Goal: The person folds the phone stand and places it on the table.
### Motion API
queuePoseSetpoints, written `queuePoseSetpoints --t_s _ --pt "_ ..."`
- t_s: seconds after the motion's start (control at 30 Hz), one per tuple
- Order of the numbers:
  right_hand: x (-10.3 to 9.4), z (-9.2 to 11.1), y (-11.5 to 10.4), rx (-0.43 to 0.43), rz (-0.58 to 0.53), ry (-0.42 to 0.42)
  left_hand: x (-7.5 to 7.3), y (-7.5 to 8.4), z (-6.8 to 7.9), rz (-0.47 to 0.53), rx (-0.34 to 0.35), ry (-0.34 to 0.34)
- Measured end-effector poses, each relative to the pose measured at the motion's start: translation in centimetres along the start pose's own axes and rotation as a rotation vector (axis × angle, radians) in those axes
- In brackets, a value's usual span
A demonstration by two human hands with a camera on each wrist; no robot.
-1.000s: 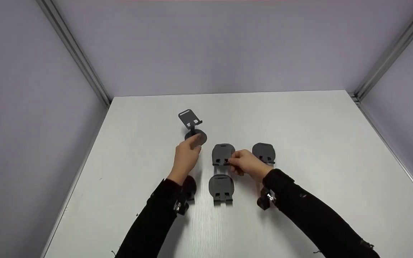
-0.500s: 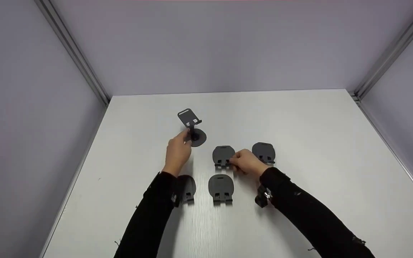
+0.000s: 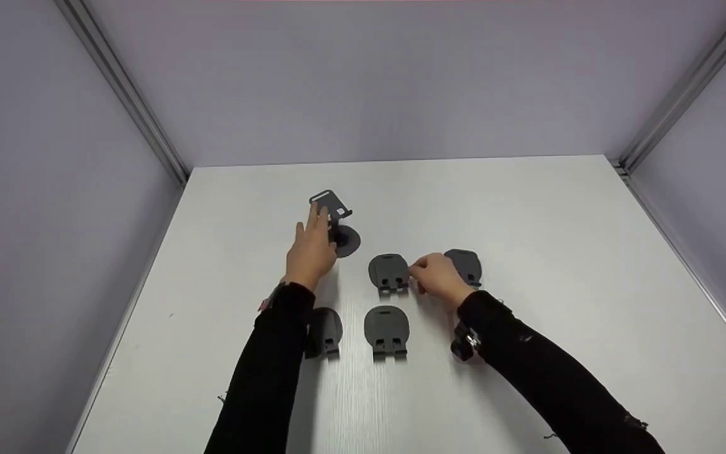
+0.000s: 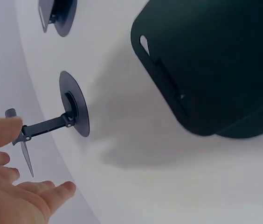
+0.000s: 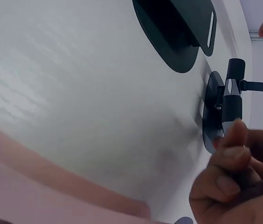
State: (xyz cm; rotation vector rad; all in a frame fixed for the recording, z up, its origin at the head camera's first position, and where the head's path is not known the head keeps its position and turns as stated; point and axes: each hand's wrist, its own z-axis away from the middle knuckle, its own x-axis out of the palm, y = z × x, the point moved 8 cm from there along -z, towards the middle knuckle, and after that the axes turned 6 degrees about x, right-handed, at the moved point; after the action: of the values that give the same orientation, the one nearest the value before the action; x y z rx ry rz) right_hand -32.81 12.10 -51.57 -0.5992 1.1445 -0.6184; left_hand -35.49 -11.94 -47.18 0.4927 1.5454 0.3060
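A dark grey folding phone stand (image 3: 331,205) stands unfolded on its round base at the back left, its plate raised on an arm. My left hand (image 3: 310,255) reaches up beside it, fingers straight and overlapping the plate; in the left wrist view the thumb (image 4: 5,130) overlaps the plate's edge. My right hand (image 3: 437,275) has curled fingers, their tips right at the right edge of a folded phone stand (image 3: 388,271). In the right wrist view its thumb and forefinger (image 5: 234,135) come together in front of that stand's lower end; I cannot tell whether they pinch it.
More folded stands lie flat on the white table (image 3: 546,221): one in front (image 3: 387,331), one at the left (image 3: 328,333) partly behind the left sleeve, and one at the right (image 3: 464,265) behind the right hand. Pale walls enclose the back and sides.
My left hand has moved from the unfolded stand's base to the left and up along its arm, fingers straightening. My right hand's fingertips have shifted from the folded stand's lower lip to its right edge.
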Motion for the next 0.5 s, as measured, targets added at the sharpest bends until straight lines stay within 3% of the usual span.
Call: queuePoseSetpoints --t_s 0.1,0.23,0.37,0.5 --pt "-0.9 0.1 -0.3 -0.024 0.016 0.072 0.5 -0.1 -0.1 -0.046 -0.003 -0.048" --pt "-1.5 0.3 -0.6 -0.042 -0.012 0.097 0.7 -0.1 0.0 -0.118 0.01 -0.07" --pt "-1.7 0.4 -0.7 -0.051 -0.022 0.095 0.3 0.0 0.2 -0.186 0.042 -0.03" --pt "-1.7 0.3 -0.7 -0.05 -0.03 0.096 -0.4 0.2 0.3 -0.173 0.054 0.031"
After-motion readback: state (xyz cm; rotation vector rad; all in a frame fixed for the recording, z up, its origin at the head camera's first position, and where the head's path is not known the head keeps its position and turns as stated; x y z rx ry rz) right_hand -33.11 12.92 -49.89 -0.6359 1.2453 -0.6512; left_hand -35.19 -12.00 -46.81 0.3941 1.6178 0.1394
